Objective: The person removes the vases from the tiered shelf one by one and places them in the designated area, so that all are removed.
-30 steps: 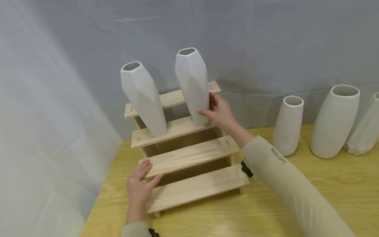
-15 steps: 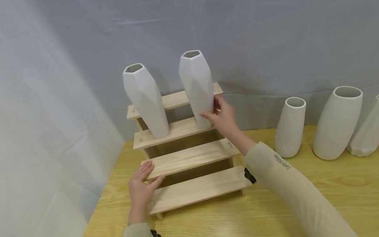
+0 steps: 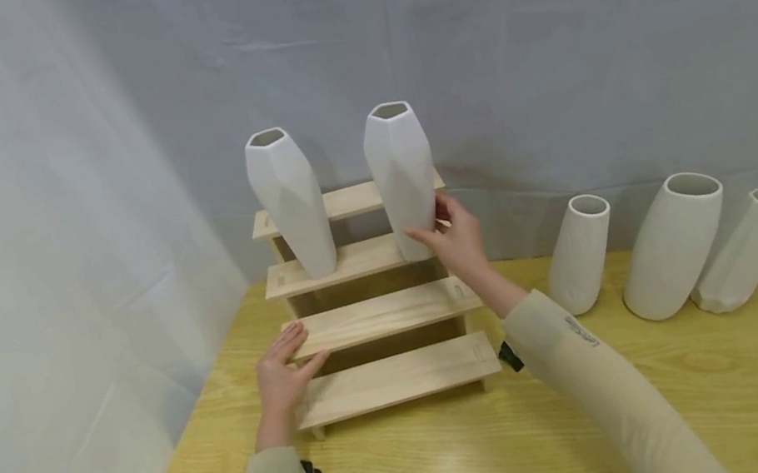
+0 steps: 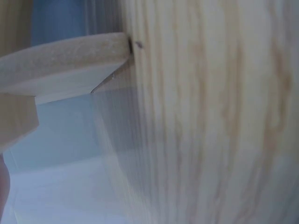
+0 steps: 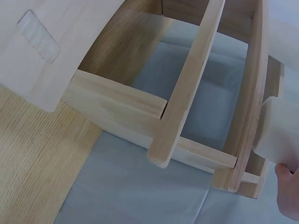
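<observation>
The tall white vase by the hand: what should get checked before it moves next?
1. Right hand holds the tall white faceted ceramic vase near its base: ok.
2. Vase base sits flat on the wooden stepped shelf: cannot tell.
3. Left hand rests flat on a lower step: ok.
4. Gap to the second faceted white vase: ok.
5. Three white vases on the yellow wooden table stand apart from the arm: ok.

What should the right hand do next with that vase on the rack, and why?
Probably let go and draw back: the right hand grips the right vase, which looks upright on the rack, level with the left vase.
</observation>
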The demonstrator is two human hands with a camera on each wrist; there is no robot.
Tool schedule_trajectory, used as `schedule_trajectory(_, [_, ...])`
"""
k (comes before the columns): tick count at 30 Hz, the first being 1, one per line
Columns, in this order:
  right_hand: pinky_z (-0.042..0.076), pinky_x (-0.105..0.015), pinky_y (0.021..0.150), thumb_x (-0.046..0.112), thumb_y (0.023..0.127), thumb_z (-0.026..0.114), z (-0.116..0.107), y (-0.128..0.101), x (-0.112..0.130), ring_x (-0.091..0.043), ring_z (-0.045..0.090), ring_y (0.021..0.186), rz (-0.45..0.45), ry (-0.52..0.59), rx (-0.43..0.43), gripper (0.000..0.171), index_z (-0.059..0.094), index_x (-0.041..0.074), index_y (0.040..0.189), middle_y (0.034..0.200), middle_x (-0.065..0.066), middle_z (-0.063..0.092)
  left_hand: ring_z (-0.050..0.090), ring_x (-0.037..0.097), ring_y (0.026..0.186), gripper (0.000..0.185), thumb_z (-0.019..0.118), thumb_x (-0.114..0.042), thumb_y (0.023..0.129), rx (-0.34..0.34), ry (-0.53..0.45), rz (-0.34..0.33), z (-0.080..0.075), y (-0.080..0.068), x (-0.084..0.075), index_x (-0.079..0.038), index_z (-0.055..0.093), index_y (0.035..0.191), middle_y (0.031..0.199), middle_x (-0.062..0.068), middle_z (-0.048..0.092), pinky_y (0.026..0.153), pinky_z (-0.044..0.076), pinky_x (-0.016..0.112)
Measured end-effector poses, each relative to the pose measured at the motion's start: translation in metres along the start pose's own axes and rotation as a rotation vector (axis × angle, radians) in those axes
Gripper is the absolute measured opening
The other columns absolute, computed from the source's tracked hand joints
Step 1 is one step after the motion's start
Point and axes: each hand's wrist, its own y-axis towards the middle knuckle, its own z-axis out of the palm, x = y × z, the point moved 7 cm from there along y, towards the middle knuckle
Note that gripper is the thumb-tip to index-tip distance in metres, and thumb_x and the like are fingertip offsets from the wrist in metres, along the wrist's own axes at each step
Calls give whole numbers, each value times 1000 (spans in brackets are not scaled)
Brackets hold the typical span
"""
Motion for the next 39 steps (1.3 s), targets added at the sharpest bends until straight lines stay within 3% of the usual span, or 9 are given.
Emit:
schedule_trajectory(19, [49, -27, 82, 7, 67, 76, -43, -34, 5, -24, 55, 99, -11, 22, -2, 56, 49, -2, 116, 108, -16, 55, 51, 31, 108, 50, 81, -11, 59, 10, -2, -14, 2, -1, 4, 6, 62, 102, 111, 16, 58, 98, 35, 33])
schedule_trajectory(27, [47, -37, 85, 4, 67, 76, -65, -50, 2, -27, 55, 97, -22, 8, -8, 56, 47, -5, 113, 107, -19, 54, 51, 28, 108, 48, 80, -11, 62, 18, 0, -15, 1, 0, 4, 5, 62, 104, 113, 14, 58, 97, 36, 33])
schedule_trajectory(32, [47, -35, 86, 0, 68, 74, -76, -62, 8, -28, 52, 99, -11, -19, 4, 56, 44, -8, 115, 109, -22, 52, 51, 28, 109, 48, 80, -11, 63, 25, -14, -23, 2, 2, 6, 6, 61, 104, 113, 14, 57, 97, 35, 32])
schedule_trajectory(39, [48, -29, 83, -2, 67, 75, -90, -76, -3, -26, 52, 97, -60, -82, 18, 58, 45, -8, 116, 107, -20, 53, 50, 28, 110, 48, 80, -11, 63, 27, -9, -42, -1, 2, 4, 5, 61, 104, 114, 14, 57, 98, 34, 31])
